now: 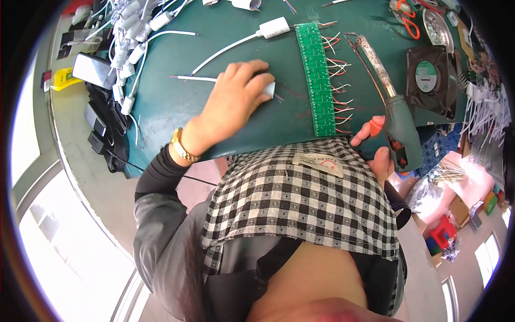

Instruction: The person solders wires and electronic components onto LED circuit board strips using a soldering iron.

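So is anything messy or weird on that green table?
A little. The soldering gun in the right hand has a crusty, discoloured barrel, so it looks well worn. Red and white wire ends stick out unevenly along the green circuit strip. The left hand covers a small white part.

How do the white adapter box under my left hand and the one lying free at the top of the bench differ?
The adapter box under the left hand is mostly covered, only its end showing past the fingers; the free adapter box lies fully exposed. The covered one sits left of the green circuit strip, mid-bench; the free one sits by the strip's top end. Both are white, rectangular, wired.
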A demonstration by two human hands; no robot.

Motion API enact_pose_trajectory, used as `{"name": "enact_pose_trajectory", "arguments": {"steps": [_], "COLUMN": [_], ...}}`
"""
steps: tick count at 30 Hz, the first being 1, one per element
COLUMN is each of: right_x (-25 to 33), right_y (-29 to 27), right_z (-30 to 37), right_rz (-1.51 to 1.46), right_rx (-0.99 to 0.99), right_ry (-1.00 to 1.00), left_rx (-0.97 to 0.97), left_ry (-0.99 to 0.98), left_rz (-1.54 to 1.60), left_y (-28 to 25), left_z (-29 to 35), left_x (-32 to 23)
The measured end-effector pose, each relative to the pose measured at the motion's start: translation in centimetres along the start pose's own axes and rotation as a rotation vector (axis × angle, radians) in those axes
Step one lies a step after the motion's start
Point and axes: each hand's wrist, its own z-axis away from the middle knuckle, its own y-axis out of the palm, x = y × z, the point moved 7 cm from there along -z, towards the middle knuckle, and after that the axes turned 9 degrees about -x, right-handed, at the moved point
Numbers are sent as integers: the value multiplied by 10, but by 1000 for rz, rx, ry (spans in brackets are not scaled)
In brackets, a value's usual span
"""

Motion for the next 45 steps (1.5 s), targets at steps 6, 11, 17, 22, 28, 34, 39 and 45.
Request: {"name": "enact_pose_trajectory", "arguments": {"steps": [6,11,17,22,28,34,39,45], "right_x": [-25,-26,-50,-47,-44,-25,-18,-11], "right_y": [3,36,50,47,40,27,7,1], "right_z": [-19,-34,-39,-36,-37,-41,-45,-49], "right_rz": [-571,-843,-781,-698,-766,-690,-555,-254], "right_rx": [19,-28,-93,-74,-98,-128,-154,-35], "right_ry": [181,205,225,120,152,95,126,149], "left_rx": [-125,-41,-218,-397,-346,-466,-481,-514], "left_ry": [33,-2,19,9,168,183,107,66], "left_rz": [68,2,-98,-67,118,29,-141,-66], "left_y": [8,3,0,-1,14,13,16,18], "left_z": [29,-7,-65,-89,-81,-94,-96,-97], "left_x": [-5,-6,42,45,27,31,28,36]}}
